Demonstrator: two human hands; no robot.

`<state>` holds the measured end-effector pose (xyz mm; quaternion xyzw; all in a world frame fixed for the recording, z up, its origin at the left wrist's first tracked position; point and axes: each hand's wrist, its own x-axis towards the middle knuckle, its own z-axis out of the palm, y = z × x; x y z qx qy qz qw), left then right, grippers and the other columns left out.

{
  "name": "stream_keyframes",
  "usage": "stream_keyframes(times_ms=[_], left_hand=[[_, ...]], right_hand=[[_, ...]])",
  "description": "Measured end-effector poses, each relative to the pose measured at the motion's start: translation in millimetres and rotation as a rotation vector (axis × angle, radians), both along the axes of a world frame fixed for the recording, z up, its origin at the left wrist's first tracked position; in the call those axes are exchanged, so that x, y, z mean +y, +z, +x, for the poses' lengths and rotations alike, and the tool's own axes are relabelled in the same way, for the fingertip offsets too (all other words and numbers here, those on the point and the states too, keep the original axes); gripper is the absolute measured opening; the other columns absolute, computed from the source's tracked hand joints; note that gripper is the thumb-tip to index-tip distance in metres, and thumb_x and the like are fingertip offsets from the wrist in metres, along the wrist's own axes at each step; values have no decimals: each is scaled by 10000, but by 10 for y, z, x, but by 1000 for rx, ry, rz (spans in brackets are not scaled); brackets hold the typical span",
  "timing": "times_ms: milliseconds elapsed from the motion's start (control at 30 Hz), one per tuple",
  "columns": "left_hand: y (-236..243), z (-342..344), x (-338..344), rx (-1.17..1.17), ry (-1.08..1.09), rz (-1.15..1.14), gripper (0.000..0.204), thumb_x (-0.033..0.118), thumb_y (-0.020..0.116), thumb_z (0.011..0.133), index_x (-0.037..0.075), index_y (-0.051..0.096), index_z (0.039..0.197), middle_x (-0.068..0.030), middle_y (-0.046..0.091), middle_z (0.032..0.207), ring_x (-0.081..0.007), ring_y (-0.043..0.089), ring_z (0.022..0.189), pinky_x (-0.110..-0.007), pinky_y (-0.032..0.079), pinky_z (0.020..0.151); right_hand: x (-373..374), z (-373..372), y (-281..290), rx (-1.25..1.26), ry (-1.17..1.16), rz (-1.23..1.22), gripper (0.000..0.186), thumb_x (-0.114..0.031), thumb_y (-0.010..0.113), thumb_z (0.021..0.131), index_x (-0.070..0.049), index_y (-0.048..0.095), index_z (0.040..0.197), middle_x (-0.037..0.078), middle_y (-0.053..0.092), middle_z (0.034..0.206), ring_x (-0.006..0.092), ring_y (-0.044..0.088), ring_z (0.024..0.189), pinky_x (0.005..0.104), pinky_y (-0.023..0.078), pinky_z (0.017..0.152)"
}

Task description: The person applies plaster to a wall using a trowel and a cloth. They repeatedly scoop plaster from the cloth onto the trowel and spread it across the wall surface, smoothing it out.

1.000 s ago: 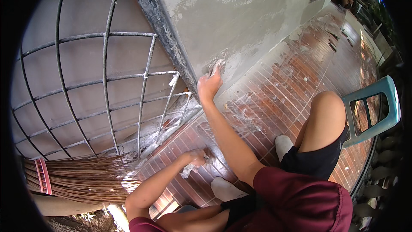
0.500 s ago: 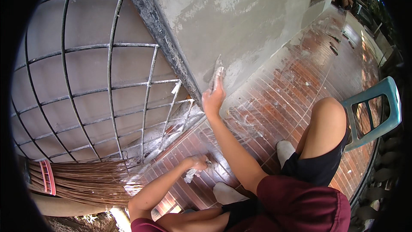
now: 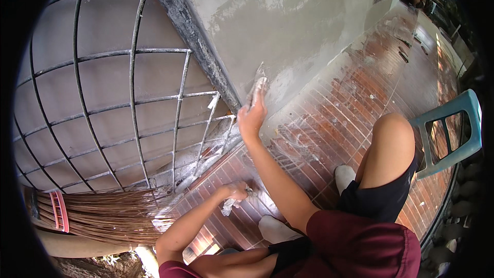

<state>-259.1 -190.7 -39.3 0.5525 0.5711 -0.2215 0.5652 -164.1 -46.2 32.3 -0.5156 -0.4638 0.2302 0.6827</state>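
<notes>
My right hand (image 3: 251, 113) is raised against the grey wall (image 3: 288, 36), its putty-smeared fingers stretched along a thin flat spreader (image 3: 261, 67). The spreader's narrow tip touches the wall beside a dark, paint-spattered post (image 3: 198, 36); its exact shape is partly hidden by the fingers. Wet and pale patches of putty show on the wall around it. Lower down, my left hand (image 3: 236, 190) is closed around a crumpled white wad (image 3: 230, 206), perhaps plastic or cloth, just above the tiled floor. What lies inside that wad is hidden.
A metal grille (image 3: 131, 77) fills the left side, with a stick broom (image 3: 103, 219) below it. The brown tiles (image 3: 334, 108) carry white smears. A teal plastic stool (image 3: 453, 146) stands at right, beyond my bent knee (image 3: 393, 136). Dark scraps (image 3: 404, 54) lie farther off.
My right hand and the spreader have shifted slightly left along the wall, toward the post. My left hand stays nearly where it was, still gripping the white wad.
</notes>
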Motion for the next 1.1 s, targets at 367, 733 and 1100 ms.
stream_keyframes(times_ms=[367,733,1100], left_hand=[[-138,-99,-169,-29,-98,203,285,141,512,826,-55,672,958,-203,691,824,-279,693,786,-417,541,710],[-73,-181,-121,-120,106,-90,346,106,503,805,-69,614,1082,-207,680,859,-265,684,640,-376,550,563],[-44,-227,-29,-115,172,31,321,108,489,849,25,663,1107,-125,683,879,-207,657,666,-330,555,609]], right_hand=[[-739,-128,-29,23,158,61,777,161,450,656,69,322,1417,267,295,1484,401,252,1395,418,272,1132],[-661,-236,-93,-78,268,39,723,158,486,653,99,380,1366,302,316,1454,437,265,1377,409,263,1138],[-311,-382,0,-180,163,151,604,152,489,668,142,452,1271,323,343,1426,439,306,1355,433,322,1099]])
